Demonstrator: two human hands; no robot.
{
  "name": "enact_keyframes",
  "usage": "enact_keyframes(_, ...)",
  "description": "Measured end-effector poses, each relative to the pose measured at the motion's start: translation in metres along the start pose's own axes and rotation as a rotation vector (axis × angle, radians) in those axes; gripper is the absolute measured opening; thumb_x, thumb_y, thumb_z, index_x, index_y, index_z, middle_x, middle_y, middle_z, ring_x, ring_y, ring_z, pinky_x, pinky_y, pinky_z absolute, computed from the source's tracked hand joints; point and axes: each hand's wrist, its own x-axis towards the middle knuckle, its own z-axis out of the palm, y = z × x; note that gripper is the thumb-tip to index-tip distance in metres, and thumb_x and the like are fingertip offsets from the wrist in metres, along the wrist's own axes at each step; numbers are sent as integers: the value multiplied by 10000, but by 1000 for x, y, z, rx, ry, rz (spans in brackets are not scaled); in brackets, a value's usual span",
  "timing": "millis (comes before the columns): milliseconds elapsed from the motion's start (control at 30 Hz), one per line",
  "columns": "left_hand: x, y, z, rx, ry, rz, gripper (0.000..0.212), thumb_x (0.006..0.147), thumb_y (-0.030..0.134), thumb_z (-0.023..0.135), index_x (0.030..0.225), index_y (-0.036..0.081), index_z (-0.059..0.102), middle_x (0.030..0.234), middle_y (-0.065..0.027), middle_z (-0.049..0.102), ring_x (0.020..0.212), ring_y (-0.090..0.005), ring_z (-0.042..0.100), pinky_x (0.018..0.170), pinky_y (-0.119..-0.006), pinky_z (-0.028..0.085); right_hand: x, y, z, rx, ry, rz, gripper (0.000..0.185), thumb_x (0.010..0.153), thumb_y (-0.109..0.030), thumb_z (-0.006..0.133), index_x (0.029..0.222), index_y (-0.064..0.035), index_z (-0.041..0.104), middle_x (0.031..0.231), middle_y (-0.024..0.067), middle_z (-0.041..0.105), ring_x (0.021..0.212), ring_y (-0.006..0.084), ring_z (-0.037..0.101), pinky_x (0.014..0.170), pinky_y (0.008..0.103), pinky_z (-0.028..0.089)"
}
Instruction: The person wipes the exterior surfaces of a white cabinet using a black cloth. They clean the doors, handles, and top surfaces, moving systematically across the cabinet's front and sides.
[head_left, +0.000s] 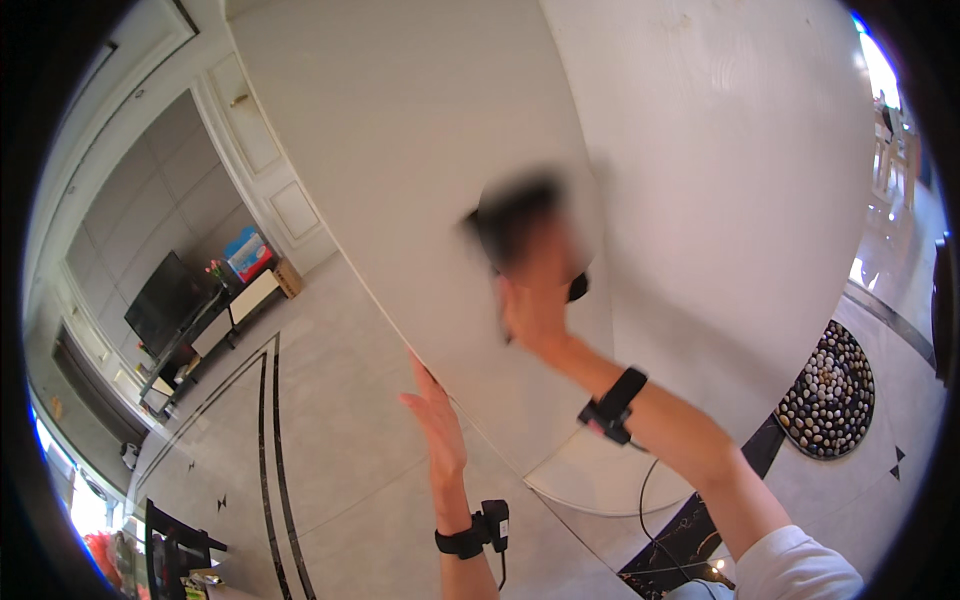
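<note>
My right hand (538, 300) is closed around a dark, motion-blurred object (525, 214), black with a reddish or brownish lower part; its kind cannot be told. It is in front of a large pale panel (435, 150), near the corner where this meets a white curved-looking surface (720, 195). Lower left, my left hand (439, 420) rests with extended fingers against the panel's edge, holding nothing. Both wrists wear black straps with small devices and cables.
A low cabinet (255, 296) with a television (169, 304) stands at the far left. On the right, a round pebble mat (829, 394) lies on the tiled floor. A thin black cable (643, 499) hangs under my right forearm. A black chair (176, 536) is at lower left.
</note>
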Motion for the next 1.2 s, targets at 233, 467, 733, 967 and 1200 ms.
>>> enact_keyframes(233,-20,-20,2,-79,120,-46,1003,895,781,115,1544,22,26,1615,-113,133,1486,-230,108,1195,-374,76,-118,14,29,122,-95,-126,649,691,-301,732,1310,-230,550,1461,163,388,1372,402,310,1095,600,252)
enact_keyframes(467,-50,-55,16,100,126,-61,948,930,742,149,1548,33,36,1621,-93,109,1479,-241,127,1191,-386,81,-205,55,73,76,52,613,644,899,-161,505,1339,240,260,1498,401,151,1403,526,147,1134,614,115)
enact_keyframes(733,-64,-66,3,153,155,-191,995,871,812,175,1563,122,-10,1632,-87,18,1498,-267,15,1176,-514,1,-343,-33,48,209,-747,58,341,810,-365,668,1073,-149,681,1244,297,516,1303,541,320,1053,744,150)
enact_keyframes(967,-80,-61,0,295,64,-300,1079,786,878,124,1553,149,-88,1627,-104,-30,1494,-309,10,1173,-551,34,-330,39,100,320,111,1427,628,1005,-209,399,1446,167,157,1543,316,157,1441,400,169,1188,402,121)
enact_keyframes(1200,-79,-65,5,327,95,-275,1095,774,901,136,1563,160,-32,1630,-84,-4,1495,-315,-10,1163,-582,47,-317,-77,82,278,-202,1436,639,941,-229,468,1367,199,259,1472,369,257,1370,465,265,1159,452,170)
